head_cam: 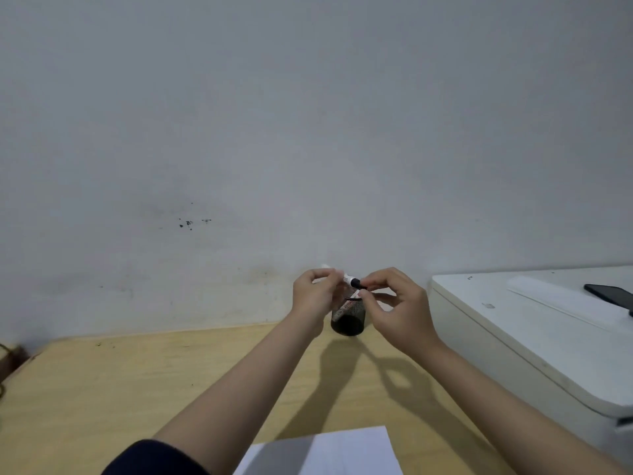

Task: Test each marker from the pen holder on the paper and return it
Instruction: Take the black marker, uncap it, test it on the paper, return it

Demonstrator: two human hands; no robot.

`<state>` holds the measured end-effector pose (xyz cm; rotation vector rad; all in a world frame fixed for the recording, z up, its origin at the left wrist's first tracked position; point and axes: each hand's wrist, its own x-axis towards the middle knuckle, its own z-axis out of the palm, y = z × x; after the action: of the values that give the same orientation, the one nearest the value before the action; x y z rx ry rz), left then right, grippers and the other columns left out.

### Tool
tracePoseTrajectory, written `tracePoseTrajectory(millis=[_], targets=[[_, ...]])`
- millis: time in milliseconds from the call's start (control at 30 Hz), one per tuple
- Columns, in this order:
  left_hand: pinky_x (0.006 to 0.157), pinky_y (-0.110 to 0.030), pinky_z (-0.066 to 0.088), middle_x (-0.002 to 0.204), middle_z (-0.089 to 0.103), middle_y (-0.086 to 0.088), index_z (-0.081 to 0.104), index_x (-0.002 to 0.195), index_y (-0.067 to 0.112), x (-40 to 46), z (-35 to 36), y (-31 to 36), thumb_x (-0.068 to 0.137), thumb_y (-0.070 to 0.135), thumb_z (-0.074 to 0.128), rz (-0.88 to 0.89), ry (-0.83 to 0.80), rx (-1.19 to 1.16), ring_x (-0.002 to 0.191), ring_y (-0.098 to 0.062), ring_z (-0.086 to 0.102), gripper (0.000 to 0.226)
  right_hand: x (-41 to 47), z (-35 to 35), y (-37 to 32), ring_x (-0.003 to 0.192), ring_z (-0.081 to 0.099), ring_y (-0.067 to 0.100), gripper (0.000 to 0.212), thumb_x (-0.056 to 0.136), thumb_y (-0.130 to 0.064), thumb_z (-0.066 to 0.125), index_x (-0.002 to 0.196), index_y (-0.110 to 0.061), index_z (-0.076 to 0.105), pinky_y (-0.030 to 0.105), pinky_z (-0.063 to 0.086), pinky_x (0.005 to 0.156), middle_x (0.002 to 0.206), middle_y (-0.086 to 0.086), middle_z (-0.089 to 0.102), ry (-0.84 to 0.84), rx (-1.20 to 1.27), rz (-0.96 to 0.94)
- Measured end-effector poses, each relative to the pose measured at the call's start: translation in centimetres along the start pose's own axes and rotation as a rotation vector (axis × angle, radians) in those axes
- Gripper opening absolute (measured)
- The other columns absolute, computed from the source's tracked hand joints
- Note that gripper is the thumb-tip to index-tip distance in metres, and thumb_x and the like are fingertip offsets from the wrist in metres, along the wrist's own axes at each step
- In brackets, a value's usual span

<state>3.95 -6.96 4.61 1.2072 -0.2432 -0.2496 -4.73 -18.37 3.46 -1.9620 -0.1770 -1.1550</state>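
Above the round black mesh pen holder (pixel 347 320), left hand (pixel 313 296) fingers clamp the slim white marker (pixel 346 278); right hand (pixel 397 310) fingertips pinch its black cap (pixel 359 285).

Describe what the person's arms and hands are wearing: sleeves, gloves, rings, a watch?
Both hands are bare: the left hand and the right hand show no gloves, and no rings or watch can be seen. Both forearms are uncovered. A dark navy fabric sleeve shows on the left arm at the bottom edge; the right arm shows no sleeve in view.
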Motion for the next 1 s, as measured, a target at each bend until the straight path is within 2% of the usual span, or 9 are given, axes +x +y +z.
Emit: tracePoseTrajectory(millis=[167, 267, 367, 433, 600, 767, 833, 900, 1000], targets=[[0.074, -0.031, 0.057, 0.091, 0.067, -0.017, 0.057, 0.088, 0.006, -2.7, -2.8, 2.8, 0.078, 0.001, 0.063, 0.115, 0.031, 0.021, 0.075, -0.024, 0.063, 0.012, -0.3, 1.0, -3.1, 0.075, 0.064, 0.001, 0.012, 0.080, -0.004, 0.067, 0.083, -0.014, 0.072, 0.013, 0.051, 0.066, 0.084, -0.003, 0.067, -0.009, 0.041, 0.026], [0.062, -0.025, 0.056, 0.079, 0.066, -0.012, 0.060, 0.088, 0.003, -4.5, -5.0, 4.2, 0.078, -0.002, 0.062, 0.269, 0.003, 0.176, 0.061, -0.016, 0.063, 0.012, 0.2, 2.6, -5.1, 0.072, 0.062, -0.001, 0.011, 0.082, -0.011, 0.069, 0.091, -0.015, 0.072, 0.009, 0.048, 0.062, 0.086, 0.002, 0.068, 0.046, 0.068, 0.084], [0.049, -0.017, 0.047, 0.069, 0.063, -0.003, 0.064, 0.080, 0.010, -6.0, -7.2, 5.2, 0.078, -0.001, 0.065, 0.359, -0.045, 0.303, 0.054, -0.008, 0.058, 0.011, 0.6, 5.2, -6.5, 0.058, 0.053, 0.008, 0.023, 0.081, -0.024, 0.071, 0.101, -0.013, 0.068, 0.019, 0.047, 0.059, 0.070, 0.001, 0.059, 0.058, 0.079, 0.195], [0.049, -0.016, 0.043, 0.064, 0.061, 0.001, 0.065, 0.075, 0.013, -6.7, -8.6, 5.6, 0.078, 0.002, 0.068, 0.384, -0.095, 0.337, 0.052, -0.005, 0.054, 0.011, 0.7, 7.2, -7.3, 0.051, 0.042, 0.012, 0.024, 0.082, -0.031, 0.069, 0.092, -0.010, 0.066, 0.027, 0.040, 0.055, 0.058, 0.000, 0.047, 0.034, 0.100, 0.256], [0.049, -0.014, 0.044, 0.070, 0.064, 0.002, 0.063, 0.084, 0.009, -7.5, -11.4, 6.1, 0.076, 0.013, 0.074, 0.420, -0.103, 0.443, 0.055, -0.003, 0.057, 0.014, 0.4, 10.4, -8.6, 0.042, 0.039, 0.003, 0.020, 0.087, -0.025, 0.062, 0.078, -0.008, 0.066, 0.026, 0.032, 0.051, 0.053, -0.005, 0.044, 0.052, 0.179, 0.267], [0.066, -0.030, 0.051, 0.076, 0.065, -0.003, 0.065, 0.080, 0.018, -7.3, -14.3, 5.5, 0.070, 0.010, 0.078, 0.371, -0.025, 0.594, 0.066, -0.016, 0.061, 0.018, 0.1, 11.3, -8.9, 0.053, 0.046, 0.013, 0.012, 0.087, -0.026, 0.063, 0.077, -0.021, 0.066, 0.035, 0.042, 0.056, 0.057, -0.002, 0.052, 0.043, 0.274, 0.252], [0.063, -0.024, 0.050, 0.073, 0.067, -0.003, 0.066, 0.076, 0.015, -7.4, -14.6, 5.2, 0.072, 0.008, 0.077, 0.383, -0.031, 0.600, 0.063, -0.011, 0.060, 0.014, -0.3, 11.4, -8.8, 0.056, 0.049, 0.016, 0.009, 0.086, -0.025, 0.064, 0.078, -0.025, 0.066, 0.039, 0.044, 0.059, 0.060, 0.000, 0.055, 0.000, 0.308, 0.252], [0.060, -0.016, 0.048, 0.072, 0.067, 0.001, 0.067, 0.077, 0.015, -7.5, -14.5, 4.9, 0.073, 0.008, 0.076, 0.399, -0.055, 0.611, 0.060, -0.004, 0.059, 0.012, -0.7, 11.5, -8.6, 0.053, 0.048, 0.011, 0.007, 0.085, -0.025, 0.067, 0.080, -0.020, 0.068, 0.033, 0.043, 0.056, 0.058, -0.004, 0.054, -0.069, 0.312, 0.272], [0.066, -0.015, 0.050, 0.078, 0.068, 0.000, 0.068, 0.088, 0.009, -7.1, -14.3, 4.3, 0.073, 0.009, 0.076, 0.398, -0.053, 0.613, 0.068, -0.006, 0.061, 0.017, -1.0, 11.5, -7.9, 0.053, 0.044, 0.018, 0.021, 0.085, -0.026, 0.067, 0.076, -0.008, 0.068, 0.033, 0.038, 0.055, 0.055, 0.005, 0.050, -0.125, 0.269, 0.301]])
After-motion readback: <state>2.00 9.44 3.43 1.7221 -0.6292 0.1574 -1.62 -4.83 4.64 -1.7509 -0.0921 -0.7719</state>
